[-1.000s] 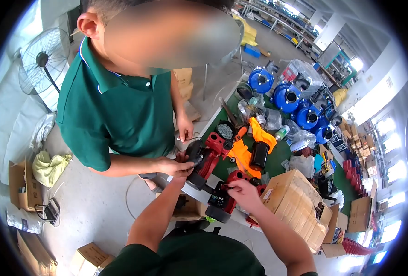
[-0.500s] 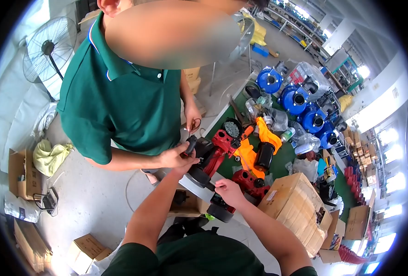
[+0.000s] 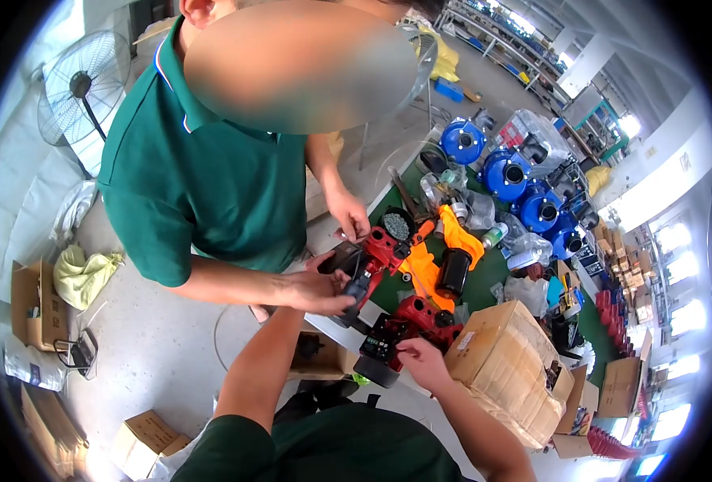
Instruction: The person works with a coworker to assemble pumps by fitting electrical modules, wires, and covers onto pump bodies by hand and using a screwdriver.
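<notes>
Red and black, the nearer machine [image 3: 417, 321] sits at eleven o'clock from the right hand [image 3: 424, 363], whose curled fingers bunch at its control panel [image 3: 382, 341]; whether they pinch anything, I cannot tell. At ten o'clock a co-worker's hand [image 3: 314, 294] masks the left hand, so its finger state cannot be told. Beyond, blue housings [image 3: 501, 178] stand at one o'clock.

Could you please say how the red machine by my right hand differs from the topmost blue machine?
The red machine has a red body; the blue machine, a round blue casing.

Your right hand is at the red machine; no hand touches the blue machine.

Both have some black.
</notes>
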A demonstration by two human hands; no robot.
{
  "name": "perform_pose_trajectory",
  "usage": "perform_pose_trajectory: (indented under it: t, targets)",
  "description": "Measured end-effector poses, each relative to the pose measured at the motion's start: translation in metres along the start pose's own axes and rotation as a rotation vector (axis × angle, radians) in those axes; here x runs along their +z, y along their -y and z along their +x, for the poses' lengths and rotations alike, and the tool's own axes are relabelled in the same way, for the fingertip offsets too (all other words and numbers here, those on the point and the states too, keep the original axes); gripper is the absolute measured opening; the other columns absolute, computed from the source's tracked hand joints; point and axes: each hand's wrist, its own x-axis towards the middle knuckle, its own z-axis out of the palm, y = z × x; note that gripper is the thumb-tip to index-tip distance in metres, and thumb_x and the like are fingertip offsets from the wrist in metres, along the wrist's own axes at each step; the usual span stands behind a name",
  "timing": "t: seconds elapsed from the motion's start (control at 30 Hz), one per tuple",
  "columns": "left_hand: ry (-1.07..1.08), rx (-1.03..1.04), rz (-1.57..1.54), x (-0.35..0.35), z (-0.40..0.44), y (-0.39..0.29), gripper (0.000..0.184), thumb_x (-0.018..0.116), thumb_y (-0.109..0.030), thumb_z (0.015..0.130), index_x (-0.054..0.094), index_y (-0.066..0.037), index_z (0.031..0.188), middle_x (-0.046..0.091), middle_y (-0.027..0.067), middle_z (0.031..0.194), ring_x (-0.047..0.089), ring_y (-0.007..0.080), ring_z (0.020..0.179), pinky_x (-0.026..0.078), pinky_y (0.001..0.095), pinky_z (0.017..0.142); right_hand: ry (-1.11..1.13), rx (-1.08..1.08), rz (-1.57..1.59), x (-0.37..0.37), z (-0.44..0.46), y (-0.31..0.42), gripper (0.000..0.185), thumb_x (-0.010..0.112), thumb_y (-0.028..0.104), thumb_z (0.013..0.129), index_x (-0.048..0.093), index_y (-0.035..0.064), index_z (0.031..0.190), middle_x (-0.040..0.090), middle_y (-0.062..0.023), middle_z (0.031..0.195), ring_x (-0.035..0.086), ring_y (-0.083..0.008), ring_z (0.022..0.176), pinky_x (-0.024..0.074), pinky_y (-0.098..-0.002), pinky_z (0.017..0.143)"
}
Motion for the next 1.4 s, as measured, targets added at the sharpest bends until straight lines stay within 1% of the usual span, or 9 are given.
perform_pose_trajectory:
  t: [0.2, 0.23, 0.27, 0.33, 0.47, 0.53, 0.6, 0.67, 1.4]
  targets:
    - [-0.26, -0.078, -0.449, 0.017, 0.039, 0.067, 0.023, 0.051, -0.03, 0.106, 0.053, -0.014, 0.122, 0.065, 0.003, 0.099, 0.062, 0.0216, 0.095, 0.046, 0.0567, 0.102, -0.432, -0.291, -0.311, -0.092, -0.047, 0.033, 0.022, 0.069, -0.002, 0.092, 0.073, 0.0038, 0.114, 0.071, -0.0086, 0.104, 0.071, -0.0182, 0.092, 0.0576, -0.03, 0.079]
    - [-0.335, -0.091, -0.672, 0.015, 0.046, 0.058, 0.016, 0.055, -0.016, 0.102, 0.059, -0.009, 0.114, 0.065, 0.0028, 0.093, 0.064, 0.0204, 0.087, 0.053, 0.0446, 0.091, -0.472, -0.247, -0.306, -0.112, -0.05, 0.024, 0.021, 0.069, -0.002, 0.093, 0.073, 0.004, 0.112, 0.07, -0.0087, 0.102, 0.07, -0.0185, 0.091, 0.0569, -0.03, 0.079]
    - [-0.307, -0.228, -0.453, -0.004, 0.063, 0.031, 0.018, 0.063, -0.008, 0.094, 0.061, -0.008, 0.112, 0.064, 0.003, 0.091, 0.063, 0.0154, 0.084, 0.056, 0.0375, 0.08, -0.513, -0.204, -0.3, -0.129, -0.051, 0.015, 0.019, 0.069, -0.001, 0.093, 0.072, 0.0041, 0.111, 0.07, -0.0088, 0.1, 0.069, -0.0188, 0.09, 0.0563, -0.03, 0.078]
    - [-0.366, 0.003, -0.484, 0.008, 0.069, 0.056, 0.028, 0.072, -0.006, 0.085, 0.062, -0.008, 0.11, 0.062, 0.0042, 0.091, 0.063, 0.0161, 0.08, 0.055, 0.0311, 0.071, -0.597, -0.17, -0.272, -0.149, -0.05, -0.006, 0.016, 0.068, -0.001, 0.093, 0.071, 0.0037, 0.108, 0.069, -0.0088, 0.099, 0.068, -0.0193, 0.087, 0.0554, -0.0308, 0.077]
    - [0.028, 0.234, -1.192, -0.026, 0.075, 0.01, 0.037, 0.076, -0.015, 0.083, 0.06, -0.012, 0.117, 0.064, 0.006, 0.094, 0.064, 0.0178, 0.077, 0.054, 0.0315, 0.071, -0.718, -0.216, -0.334, -0.148, -0.05, -0.016, 0.012, 0.068, -0.002, 0.091, 0.069, 0.0026, 0.102, 0.068, -0.0097, 0.097, 0.067, -0.0222, 0.083, 0.0549, -0.0335, 0.077]
    - [0.182, 0.317, -0.759, -0.065, 0.052, 0.006, 0.035, 0.074, -0.024, 0.088, 0.06, -0.015, 0.119, 0.064, 0.0055, 0.095, 0.062, 0.0172, 0.077, 0.052, 0.0299, 0.07, -0.675, -0.283, -0.509, -0.142, -0.048, -0.014, 0.013, 0.068, -0.002, 0.089, 0.069, 0.0024, 0.101, 0.068, -0.0105, 0.096, 0.068, -0.0242, 0.083, 0.0554, -0.0352, 0.076]
    - [-0.302, 1.473, 0.462, -0.129, 0.04, 0.022, 0.035, 0.071, -0.033, 0.093, 0.059, -0.017, 0.122, 0.065, 0.0049, 0.096, 0.061, 0.0166, 0.076, 0.05, 0.0282, 0.069, -0.665, -0.31, -0.577, -0.139, -0.048, -0.01, 0.013, 0.068, -0.003, 0.089, 0.068, 0.0022, 0.1, 0.067, -0.0114, 0.096, 0.068, -0.0258, 0.083, 0.0558, -0.0362, 0.075]
    - [-0.693, 1.743, 0.506, -0.193, 0.036, 0.032, 0.036, 0.069, -0.042, 0.097, 0.059, -0.02, 0.124, 0.066, 0.0043, 0.097, 0.059, 0.016, 0.075, 0.047, 0.0265, 0.068, -0.677, -0.304, -0.534, -0.137, -0.05, -0.005, 0.013, 0.069, -0.003, 0.088, 0.068, 0.002, 0.1, 0.067, -0.0122, 0.096, 0.069, -0.027, 0.081, 0.0563, -0.0365, 0.074]
    - [-0.811, 0.96, 0.617, -0.283, 0.048, 0.074, 0.069, 0.072, -0.056, 0.093, 0.053, -0.012, 0.143, 0.062, 0.0132, 0.124, 0.065, 0.0325, 0.098, 0.058, 0.0417, 0.083, -0.679, -0.311, -0.414, -0.14, -0.049, -0.016, 0.015, 0.067, -0.006, 0.087, 0.068, 0.0016, 0.1, 0.067, -0.0114, 0.099, 0.068, -0.0243, 0.078, 0.0563, -0.0328, 0.071]
